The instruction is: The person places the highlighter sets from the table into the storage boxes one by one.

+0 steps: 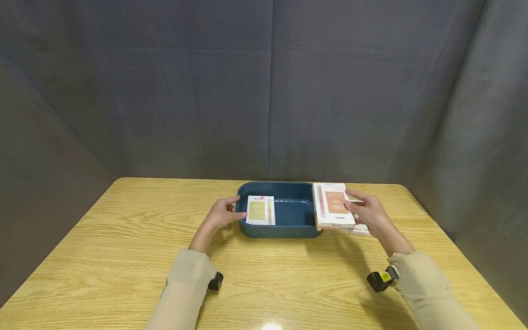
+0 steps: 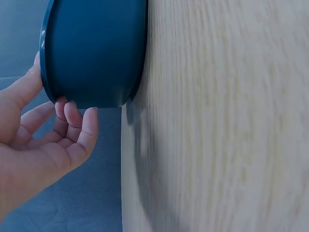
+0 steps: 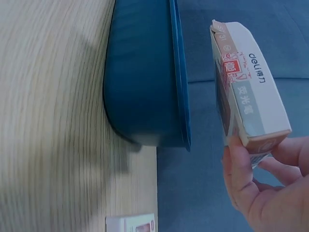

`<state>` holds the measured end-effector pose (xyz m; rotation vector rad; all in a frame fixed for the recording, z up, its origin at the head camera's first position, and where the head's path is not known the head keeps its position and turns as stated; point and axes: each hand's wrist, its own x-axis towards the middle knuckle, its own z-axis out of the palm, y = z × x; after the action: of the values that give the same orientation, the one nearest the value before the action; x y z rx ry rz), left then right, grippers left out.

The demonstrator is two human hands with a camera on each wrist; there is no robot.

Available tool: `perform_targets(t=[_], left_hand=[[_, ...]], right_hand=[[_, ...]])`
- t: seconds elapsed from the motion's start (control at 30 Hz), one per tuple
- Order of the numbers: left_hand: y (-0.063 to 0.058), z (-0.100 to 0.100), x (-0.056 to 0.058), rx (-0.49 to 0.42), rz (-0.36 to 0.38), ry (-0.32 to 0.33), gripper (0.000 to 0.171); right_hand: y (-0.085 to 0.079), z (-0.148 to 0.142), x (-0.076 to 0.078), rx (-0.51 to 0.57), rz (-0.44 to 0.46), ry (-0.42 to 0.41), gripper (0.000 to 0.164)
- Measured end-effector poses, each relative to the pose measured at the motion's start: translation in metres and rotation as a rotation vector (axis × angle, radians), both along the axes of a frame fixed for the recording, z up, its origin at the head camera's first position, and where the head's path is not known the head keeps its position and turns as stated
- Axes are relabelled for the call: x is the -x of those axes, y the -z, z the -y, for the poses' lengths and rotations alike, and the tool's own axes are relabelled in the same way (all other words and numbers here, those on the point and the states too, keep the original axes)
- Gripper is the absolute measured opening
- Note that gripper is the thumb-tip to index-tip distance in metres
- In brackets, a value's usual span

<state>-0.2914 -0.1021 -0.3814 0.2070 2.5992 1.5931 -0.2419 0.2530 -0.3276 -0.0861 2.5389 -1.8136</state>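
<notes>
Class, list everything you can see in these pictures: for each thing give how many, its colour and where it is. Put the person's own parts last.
Table: one, light wood, fills the foreground.
Bin: one, dark blue, middle of the table at the far side.
Box in the bin: one, white with a green panel, lying flat at the bin's left end.
Held box: one, white with a brown-orange panel, above the bin's right edge.
Box on the table: at least one, white and pinkish, right of the bin, mostly hidden by the hand.
Backdrop: grey cloth behind and beside the table.
Wrist cameras: two, black, one under each forearm.
Sleeves: two, beige.
Left hand: touches the bin's left rim.
Right hand: grips the held box.
</notes>
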Motion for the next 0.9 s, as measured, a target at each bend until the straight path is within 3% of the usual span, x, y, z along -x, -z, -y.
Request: perform_targets(t=[0.3, 0.6, 0.9], left_hand=[[0.002, 0.002, 0.001, -0.041, 0.017, 0.014, 0.063], [0.001, 0.004, -0.002, -0.056, 0.035, -0.001, 0.062], [0.0, 0.003, -0.002, -0.058, 0.047, -0.004, 0.062]], right_hand=[[0.0, 0.023, 0.016, -0.037, -0.012, 0.065, 0.048], [0.012, 0.049, 0.037, -0.095, -0.042, 0.124, 0.044], [0.027, 0.066, 0.048, -0.244, -0.093, 0.141, 0.041]])
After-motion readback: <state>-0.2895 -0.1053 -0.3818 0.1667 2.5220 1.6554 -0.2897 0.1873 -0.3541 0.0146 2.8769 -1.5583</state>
